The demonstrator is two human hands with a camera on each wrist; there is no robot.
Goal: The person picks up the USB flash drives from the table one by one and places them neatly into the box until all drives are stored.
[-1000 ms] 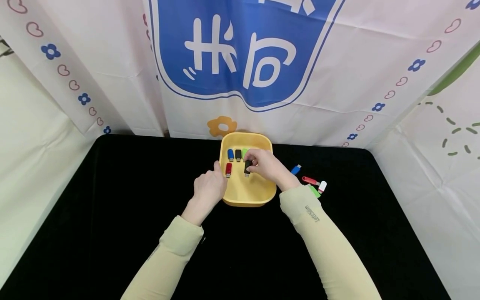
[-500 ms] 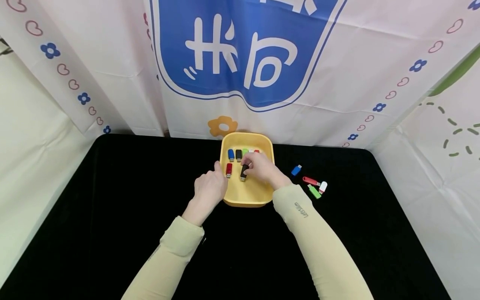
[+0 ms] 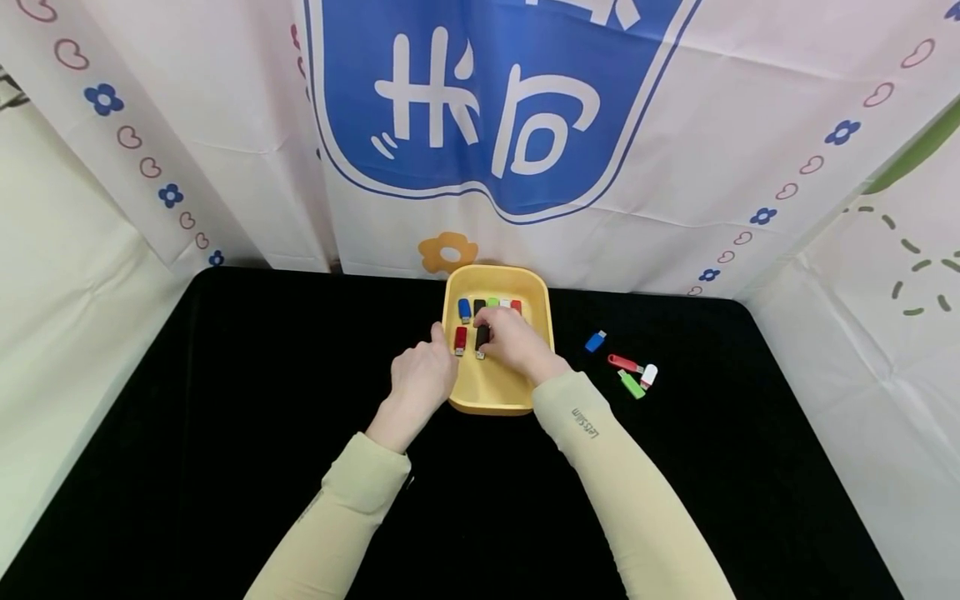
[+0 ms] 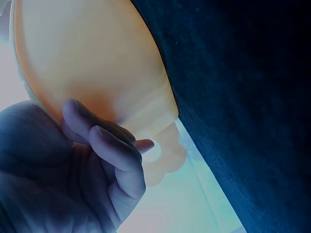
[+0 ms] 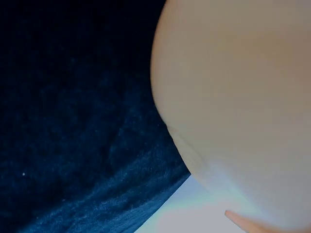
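A yellow tray [image 3: 487,398] stands at the table's back edge. My left hand [image 3: 422,375] holds its left rim; the left wrist view shows curled fingers [image 4: 116,150] against the outer wall. Inside the tray, my right hand [image 3: 513,340] pinches a black USB stick [image 3: 482,340], metal plug toward me. To its left lies a red USB stick [image 3: 461,340]. Behind them runs a row: a blue stick [image 3: 464,310], a black one [image 3: 479,307], a green one [image 3: 492,302], a white one [image 3: 506,302] and a red one [image 3: 516,306]. My right fingers partly cover this row.
Right of the tray, on the black tabletop [image 3: 300,350], lie a blue USB stick [image 3: 596,342], a red one [image 3: 625,363], a white one [image 3: 649,375] and a green one [image 3: 632,384]. A printed curtain [image 3: 360,233] hangs right behind the table.
My right hand has moved left within the tray with the black USB stick, bringing it beside the red one. My left hand has stayed at the rim.
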